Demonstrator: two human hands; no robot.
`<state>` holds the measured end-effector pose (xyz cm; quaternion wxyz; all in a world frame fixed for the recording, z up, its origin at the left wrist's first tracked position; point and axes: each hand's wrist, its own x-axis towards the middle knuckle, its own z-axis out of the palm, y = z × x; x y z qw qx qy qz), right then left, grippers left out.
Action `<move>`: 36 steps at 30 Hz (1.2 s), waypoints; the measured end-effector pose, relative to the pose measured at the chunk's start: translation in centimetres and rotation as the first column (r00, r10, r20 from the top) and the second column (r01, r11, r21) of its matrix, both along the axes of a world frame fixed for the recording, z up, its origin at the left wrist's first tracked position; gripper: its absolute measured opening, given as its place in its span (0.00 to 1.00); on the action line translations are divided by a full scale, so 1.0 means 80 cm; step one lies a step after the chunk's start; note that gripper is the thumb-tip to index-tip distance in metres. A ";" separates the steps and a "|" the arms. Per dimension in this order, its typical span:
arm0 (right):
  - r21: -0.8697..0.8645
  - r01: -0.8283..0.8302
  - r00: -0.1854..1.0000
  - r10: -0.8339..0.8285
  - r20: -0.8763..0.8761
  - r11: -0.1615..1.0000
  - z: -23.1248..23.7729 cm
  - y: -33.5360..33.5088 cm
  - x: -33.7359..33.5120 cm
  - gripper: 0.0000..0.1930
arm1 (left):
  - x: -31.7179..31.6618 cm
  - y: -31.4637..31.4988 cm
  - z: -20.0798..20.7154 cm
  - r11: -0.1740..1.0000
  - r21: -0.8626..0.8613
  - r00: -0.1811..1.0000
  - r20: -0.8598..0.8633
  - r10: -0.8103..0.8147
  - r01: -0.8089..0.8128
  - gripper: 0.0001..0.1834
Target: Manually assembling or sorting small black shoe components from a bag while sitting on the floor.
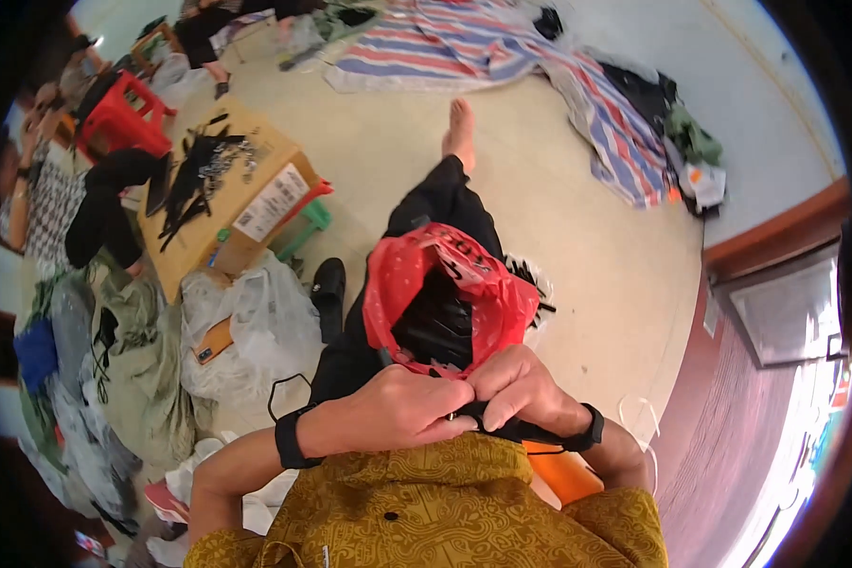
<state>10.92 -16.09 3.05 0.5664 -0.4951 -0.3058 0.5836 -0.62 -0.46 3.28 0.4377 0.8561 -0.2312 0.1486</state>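
The left hand (398,407) and right hand (523,386) meet just in front of the mustard patterned shirt (435,492), thumbs and fingers closed in a pinch on a small black strip (470,411) (mostly hidden by the fingers). The strip is just below the near rim of a red plastic bag (385,293), which sits open on the lap with black material (435,327) inside. Leftward, black strips (199,170) lie heaped on a cardboard box (194,251).

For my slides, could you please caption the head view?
Left hand and right hand hold a small black piece beside an open red plastic bag with black contents.
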 end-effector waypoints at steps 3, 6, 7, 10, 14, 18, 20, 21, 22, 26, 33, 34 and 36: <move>0.098 0.030 0.994 -0.019 -0.110 0.995 -0.020 -0.011 0.010 0.13 | 0.019 -0.007 -0.010 0.997 -0.053 0.997 -0.046 -0.055 0.053 0.13; 0.145 0.089 0.964 -0.049 -0.263 0.985 -0.037 -0.018 0.010 0.12 | 0.030 -0.011 -0.017 0.993 -0.079 0.993 -0.066 -0.097 0.091 0.13; 0.169 0.114 0.958 -0.063 -0.279 0.979 -0.041 -0.020 0.010 0.12 | 0.034 -0.012 -0.019 0.989 -0.101 0.991 -0.072 -0.114 0.106 0.13; 0.185 0.143 0.953 -0.084 -0.292 0.972 -0.052 -0.020 0.018 0.12 | 0.044 -0.011 -0.024 0.985 -0.133 0.987 -0.096 -0.128 0.115 0.14; 0.106 0.173 0.946 -0.135 -0.294 0.979 -0.057 -0.025 0.028 0.12 | 0.056 -0.009 -0.030 0.985 -0.123 0.968 -0.207 -0.145 0.121 0.14; -0.022 0.147 0.956 -0.148 -0.253 0.989 -0.040 -0.022 0.040 0.12 | 0.057 -0.007 -0.041 0.990 -0.110 0.959 -0.260 -0.116 0.090 0.15; 0.108 0.156 0.975 -0.170 0.144 0.982 -0.033 -0.021 0.042 0.14 | 0.057 -0.006 -0.044 0.995 -0.067 0.966 -0.241 -0.094 0.080 0.14; 0.105 0.161 0.974 -0.175 0.143 0.981 -0.030 -0.020 0.045 0.14 | 0.058 -0.006 -0.044 0.994 -0.070 0.965 -0.242 -0.100 0.085 0.14; 0.132 0.111 0.938 -0.147 0.315 0.985 -0.025 -0.019 0.050 0.14 | 0.059 -0.007 -0.043 0.997 -0.029 0.973 -0.219 -0.076 0.071 0.14; 0.099 -0.010 0.779 -0.054 0.625 0.995 -0.021 -0.016 0.051 0.16 | 0.065 -0.006 -0.036 0.983 0.152 0.986 -0.146 -0.080 0.103 0.12; 0.084 0.014 0.617 -0.075 0.784 0.996 -0.010 -0.017 0.044 0.15 | 0.064 -0.008 -0.030 0.942 0.325 0.995 -0.078 -0.054 0.077 0.11; 0.122 0.004 0.653 -0.095 0.752 0.992 -0.011 -0.014 0.045 0.15 | 0.064 -0.005 -0.028 0.946 0.315 0.996 -0.066 -0.062 0.080 0.11; 0.154 -0.004 0.689 -0.109 0.717 0.988 -0.012 -0.009 0.046 0.15 | 0.063 0.000 -0.023 0.951 0.299 0.996 -0.056 -0.069 0.083 0.11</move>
